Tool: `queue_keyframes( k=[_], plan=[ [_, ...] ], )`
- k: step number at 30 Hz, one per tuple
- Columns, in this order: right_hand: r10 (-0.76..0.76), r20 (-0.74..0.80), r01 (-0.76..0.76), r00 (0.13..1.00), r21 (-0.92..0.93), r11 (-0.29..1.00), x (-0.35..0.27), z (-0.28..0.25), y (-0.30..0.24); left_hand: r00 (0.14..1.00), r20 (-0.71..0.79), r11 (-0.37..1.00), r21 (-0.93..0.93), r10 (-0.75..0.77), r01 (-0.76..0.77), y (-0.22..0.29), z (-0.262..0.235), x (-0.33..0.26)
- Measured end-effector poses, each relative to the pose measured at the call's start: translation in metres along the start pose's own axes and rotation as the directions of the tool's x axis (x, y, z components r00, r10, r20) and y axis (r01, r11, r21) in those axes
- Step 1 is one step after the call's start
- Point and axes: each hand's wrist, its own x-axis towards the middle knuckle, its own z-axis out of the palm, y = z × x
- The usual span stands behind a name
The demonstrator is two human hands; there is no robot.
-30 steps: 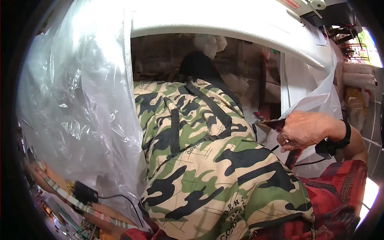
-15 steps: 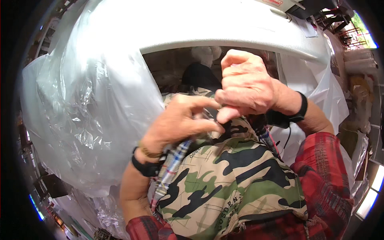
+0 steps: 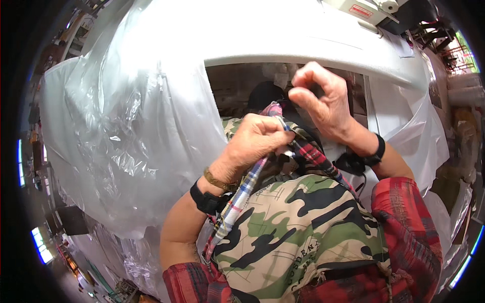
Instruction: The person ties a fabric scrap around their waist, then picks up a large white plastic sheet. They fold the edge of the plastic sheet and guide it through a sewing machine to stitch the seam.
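Note:
My left hand is closed, thumb and finger pinching a plaid cloth in white, blue and red. The cloth hangs in two narrow folded lengths, one on either side of the pinch, in front of a camouflage apron on my body. Up and to the right, my right hand is raised away from the cloth, its fingers curled and thumb near the index finger. Anything held in it is too small to make out. Dark bands circle both wrists, and the left also wears a brownish bracelet.
A white table lies ahead, with a cut-out at its near edge. Shiny translucent plastic sheeting drapes over the left side, and more sheeting hangs at the right. Part of a machine stands at the far right.
My hands were close together and are now apart. My right hand has turned and lifted off; the left has shifted slightly right, and the plaid cloth shows more clearly.

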Motion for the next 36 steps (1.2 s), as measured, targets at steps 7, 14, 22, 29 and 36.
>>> queue_keyframes(
  k=[7,14,22,29,36],
  plan=[
    [0.555,0.654,-0.584,0.513,-0.208,0.784,-0.055,-0.018,-0.012,0.99,0.007,0.935,0.33,0.138,-0.132,-0.013,-0.015,-0.003],
    [0.561,0.697,-0.869,0.447,0.19,0.457,-0.051,0.012,-0.018,0.866,0.193,0.138,0.949,0.461,-0.285,-0.035,-0.062,-0.019],
    [0.503,0.728,-0.787,0.467,0.083,0.611,-0.046,0.054,-0.006,0.889,-0.115,-0.069,0.984,0.444,0.162,-0.094,-0.185,-0.03],
    [0.428,0.728,-0.578,0.536,-0.054,0.814,-0.065,0.062,0.011,0.852,-0.436,0.046,0.896,0.29,0.442,-0.098,-0.181,-0.046],
    [0.488,0.582,-0.691,0.651,0.187,0.698,-0.035,0.062,-0.01,0.666,0.089,0.074,0.974,0.74,-0.213,0.029,-0.057,0.007]
  ],
)
